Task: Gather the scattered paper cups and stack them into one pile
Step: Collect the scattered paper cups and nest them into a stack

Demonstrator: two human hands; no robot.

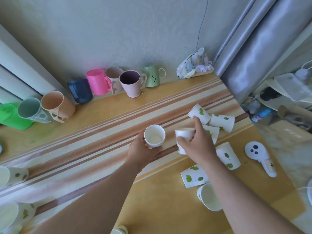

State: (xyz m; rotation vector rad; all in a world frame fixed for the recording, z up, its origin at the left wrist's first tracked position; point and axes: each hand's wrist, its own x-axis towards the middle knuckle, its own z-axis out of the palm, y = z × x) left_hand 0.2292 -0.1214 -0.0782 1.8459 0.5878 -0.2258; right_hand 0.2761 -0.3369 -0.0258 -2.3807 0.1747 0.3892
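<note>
My left hand grips an upright white paper cup, its mouth facing up and empty. My right hand is closed around a second paper cup, tilted with its rim toward the left. Behind that hand lie three leaf-printed cups on their sides. Another cup stands to the right, one lies near my right forearm, and one lies with its mouth showing. More paper cups lie at the left edge.
A row of coloured plastic mugs lines the wall at the back of the striped table. A white handheld device lies at the right. A crumpled bag sits in the back corner by a silver curtain.
</note>
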